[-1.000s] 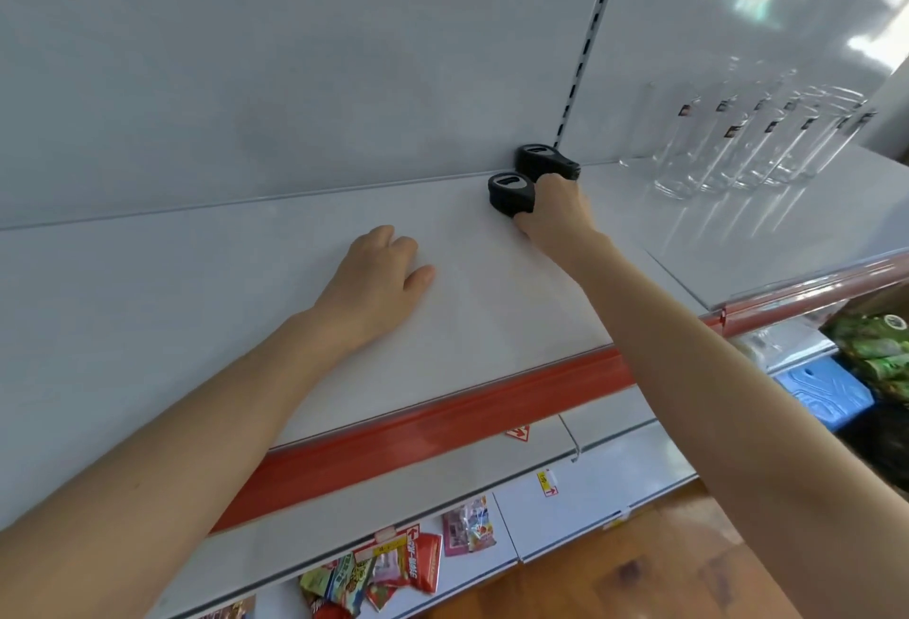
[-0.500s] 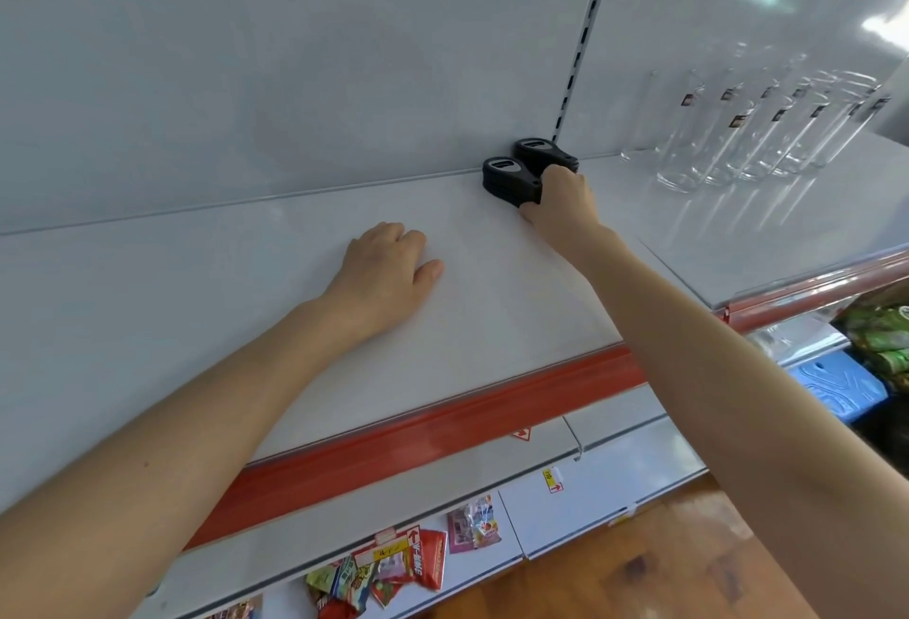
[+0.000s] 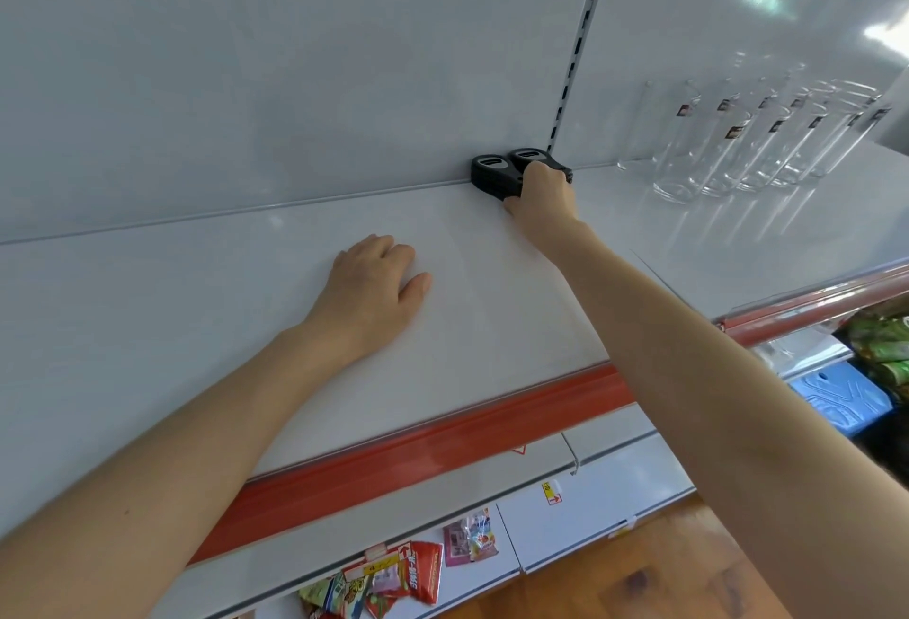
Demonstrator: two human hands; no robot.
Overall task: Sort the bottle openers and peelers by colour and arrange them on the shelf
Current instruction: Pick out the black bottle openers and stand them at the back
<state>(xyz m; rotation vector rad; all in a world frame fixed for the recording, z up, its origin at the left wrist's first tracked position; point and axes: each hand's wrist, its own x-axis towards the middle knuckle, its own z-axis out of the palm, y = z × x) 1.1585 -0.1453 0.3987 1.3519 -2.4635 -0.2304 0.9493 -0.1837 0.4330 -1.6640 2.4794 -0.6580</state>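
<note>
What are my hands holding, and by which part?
The left hand holds nothing, flat on the shelf. The right hand covers the handle ends of the black bottle openers; gripping or pushing unclear.

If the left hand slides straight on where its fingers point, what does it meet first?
Probably the back panel, just left of the black bottle openers; only bare shelf lies between. Angle is unclear, so the left hand might clip an opener.

No text is legible. On the clear tall glasses (image 3: 688, 171) the dark labels (image 3: 736, 131) are too small. White print on the red snack packet (image 3: 427, 569) blurs.
</note>
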